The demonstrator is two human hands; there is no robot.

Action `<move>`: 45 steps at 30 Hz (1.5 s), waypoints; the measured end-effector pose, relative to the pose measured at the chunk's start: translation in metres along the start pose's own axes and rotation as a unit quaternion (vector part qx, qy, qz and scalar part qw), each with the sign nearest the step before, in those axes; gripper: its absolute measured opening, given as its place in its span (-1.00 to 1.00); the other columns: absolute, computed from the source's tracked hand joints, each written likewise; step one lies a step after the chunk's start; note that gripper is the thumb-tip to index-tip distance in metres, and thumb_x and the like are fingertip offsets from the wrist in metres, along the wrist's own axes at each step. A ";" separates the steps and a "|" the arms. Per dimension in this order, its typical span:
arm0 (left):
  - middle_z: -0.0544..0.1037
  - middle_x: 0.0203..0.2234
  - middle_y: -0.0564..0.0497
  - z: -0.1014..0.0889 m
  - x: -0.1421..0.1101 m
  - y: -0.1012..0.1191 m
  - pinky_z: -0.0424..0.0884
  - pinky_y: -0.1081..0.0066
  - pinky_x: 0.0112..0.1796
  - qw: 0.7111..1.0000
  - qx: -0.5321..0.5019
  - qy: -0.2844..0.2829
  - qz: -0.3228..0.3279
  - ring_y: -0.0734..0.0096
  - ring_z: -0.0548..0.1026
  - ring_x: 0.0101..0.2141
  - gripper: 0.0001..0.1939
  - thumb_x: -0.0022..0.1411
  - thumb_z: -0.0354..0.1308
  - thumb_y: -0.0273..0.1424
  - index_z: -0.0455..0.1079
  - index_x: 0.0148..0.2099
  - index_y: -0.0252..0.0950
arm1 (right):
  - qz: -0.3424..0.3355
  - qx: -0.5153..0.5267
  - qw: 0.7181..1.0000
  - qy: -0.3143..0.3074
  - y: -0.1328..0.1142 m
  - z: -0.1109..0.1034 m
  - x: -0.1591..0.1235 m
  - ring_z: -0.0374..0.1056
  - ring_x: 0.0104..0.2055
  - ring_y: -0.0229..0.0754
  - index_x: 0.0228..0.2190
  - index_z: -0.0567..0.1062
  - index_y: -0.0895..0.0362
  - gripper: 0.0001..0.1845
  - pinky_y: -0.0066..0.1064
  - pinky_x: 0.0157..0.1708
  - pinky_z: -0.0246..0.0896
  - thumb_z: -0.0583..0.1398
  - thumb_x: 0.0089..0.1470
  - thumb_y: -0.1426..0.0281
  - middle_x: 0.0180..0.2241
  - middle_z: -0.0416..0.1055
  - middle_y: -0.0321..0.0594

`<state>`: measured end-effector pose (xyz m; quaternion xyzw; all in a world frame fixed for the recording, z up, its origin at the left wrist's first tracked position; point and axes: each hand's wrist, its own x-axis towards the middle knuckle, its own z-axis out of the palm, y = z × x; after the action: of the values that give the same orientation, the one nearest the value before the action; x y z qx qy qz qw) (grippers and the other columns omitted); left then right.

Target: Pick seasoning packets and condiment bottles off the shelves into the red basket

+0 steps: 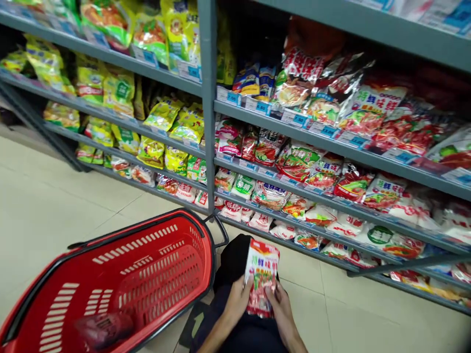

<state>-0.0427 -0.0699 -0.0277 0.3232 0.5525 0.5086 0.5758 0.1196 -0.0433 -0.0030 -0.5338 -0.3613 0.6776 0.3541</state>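
I hold a red and white food packet (261,274) upright in front of me with both hands. My left hand (237,299) grips its left edge, fingers closed on it. My right hand (281,306) grips the lower right edge, fingers wrapped round it. A red plastic shopping basket (121,274) sits tilted at my left, right beside my left forearm. A dark reddish packet (103,329) lies at its bottom.
Grey metal shelves (208,103) run across the view, packed with yellow-green bags on the left and red-white packets on the right, with blue price tags on the edges. Pale tiled floor (55,206) stretches to the left and under the shelves.
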 end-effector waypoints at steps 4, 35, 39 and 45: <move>0.62 0.02 -0.20 0.017 -0.029 -0.032 0.41 0.11 0.14 0.988 -0.009 -0.142 -0.065 -0.04 0.55 0.05 -0.31 0.23 0.19 0.14 0.50 0.14 -0.32 | 0.023 0.054 0.997 0.042 0.046 -0.040 -0.045 0.49 0.07 0.19 -0.06 0.56 0.12 -0.36 0.03 0.13 0.36 0.42 -0.06 -0.04 -0.02 0.58 -0.01; 0.53 0.14 -0.18 0.116 -0.127 -0.025 0.40 0.14 0.16 0.988 0.012 -0.149 -0.047 -0.02 0.49 0.13 -0.20 0.09 0.46 -0.14 0.33 0.30 -0.30 | -0.054 0.009 0.998 -0.031 0.053 -0.148 -0.126 0.41 0.20 0.10 0.18 0.40 0.07 -0.22 0.02 0.27 0.25 0.44 -0.04 0.18 0.15 0.48 -0.06; 0.54 0.14 -0.12 0.144 -0.120 0.048 0.44 0.24 0.09 0.969 0.149 -0.198 0.018 0.03 0.51 0.08 -0.24 0.13 0.41 -0.18 0.30 0.33 -0.23 | -0.101 0.039 0.993 0.042 0.039 -0.165 -0.141 0.42 0.17 0.11 0.21 0.33 0.02 -0.16 -0.01 0.20 0.34 0.46 -0.07 0.24 0.15 0.46 -0.02; 0.66 -0.07 -0.07 0.190 -0.025 0.102 0.49 0.35 -0.20 0.861 0.320 -0.393 0.044 0.11 0.61 -0.15 -0.46 0.14 0.37 -0.15 0.49 0.13 -0.24 | -0.114 0.026 0.975 0.188 0.016 -0.199 -0.108 0.52 -0.04 0.07 -0.05 0.48 0.09 -0.33 -0.18 -0.04 0.48 0.48 -0.18 0.11 -0.09 0.60 -0.07</move>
<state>0.1204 -0.0296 0.1092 0.6868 0.3981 0.1592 0.5869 0.3319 -0.1225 0.0004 -0.5976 -0.3289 0.5290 0.5049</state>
